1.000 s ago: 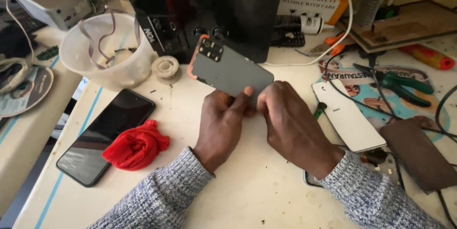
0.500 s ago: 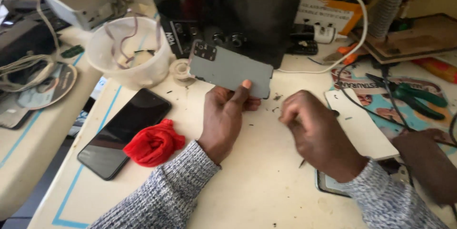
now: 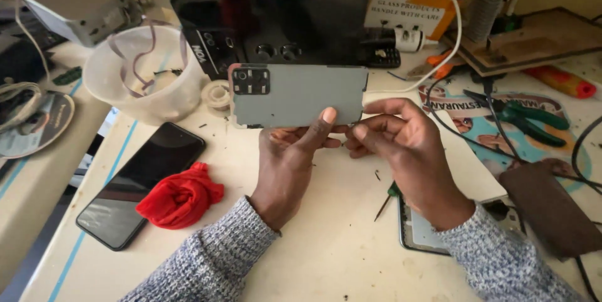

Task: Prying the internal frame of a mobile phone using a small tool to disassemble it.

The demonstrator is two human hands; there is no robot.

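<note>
Left hand (image 3: 290,161) grips the grey phone back cover (image 3: 298,95) by its lower edge, thumb on the face, holding it level above the table (image 3: 326,252). Right hand (image 3: 401,145) pinches the cover's lower right corner with closed fingertips. Left of the cover lie a black phone (image 3: 141,183) and a red cloth (image 3: 180,195). Step appears to be checking or cleaning the cover's edge; the next move likely calls for a steady left grip and fine fingertip work.
</note>
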